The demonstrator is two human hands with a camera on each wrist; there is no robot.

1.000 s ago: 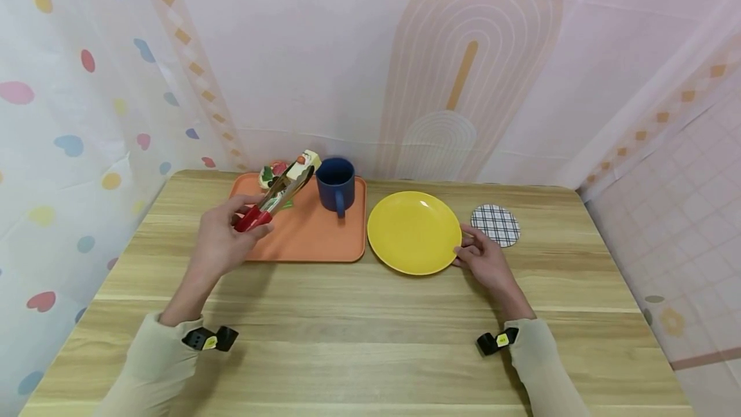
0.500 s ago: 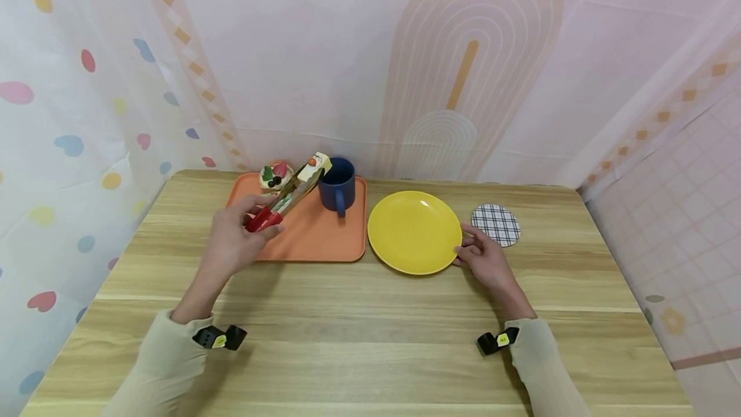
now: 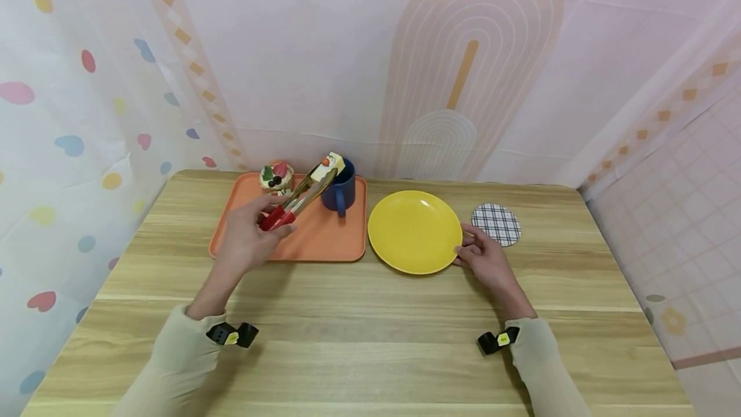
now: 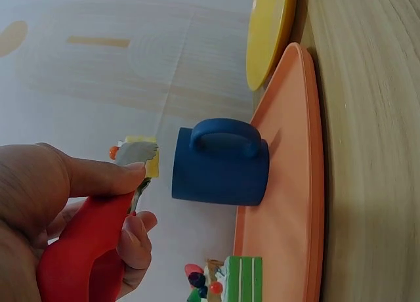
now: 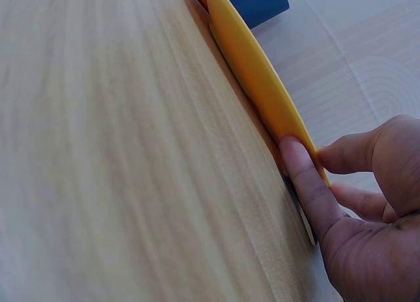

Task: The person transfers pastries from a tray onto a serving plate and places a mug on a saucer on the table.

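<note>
In the head view my left hand [image 3: 246, 237] holds red-handled tongs [image 3: 278, 218] over the orange tray [image 3: 324, 246]. Between the tongs' metal tips sits a small pale-yellow cake piece [image 3: 329, 167] with an orange topping. It overlaps the blue mug [image 3: 346, 193] in the head view; the left wrist view has it raised, apart from the mug's rim. My right hand [image 3: 489, 262] pinches the right rim of a yellow plate [image 3: 413, 231], thumb above and fingers below in part. That rim also shows between thumb and fingers in the right wrist view.
A fruit-topped tart [image 3: 276, 176] stands at the tray's back left, near a green-striped cake [image 4: 244, 279] that my left hand mostly hides in the head view. Behind my right hand lies a round checked coaster [image 3: 498, 222]. A patterned cloth backdrop rises behind the wooden table [image 3: 370, 340].
My left hand has moved right with the tongs and cake piece, from beside the mug to overlapping it in the head view. The right hand and plate have stayed put.
</note>
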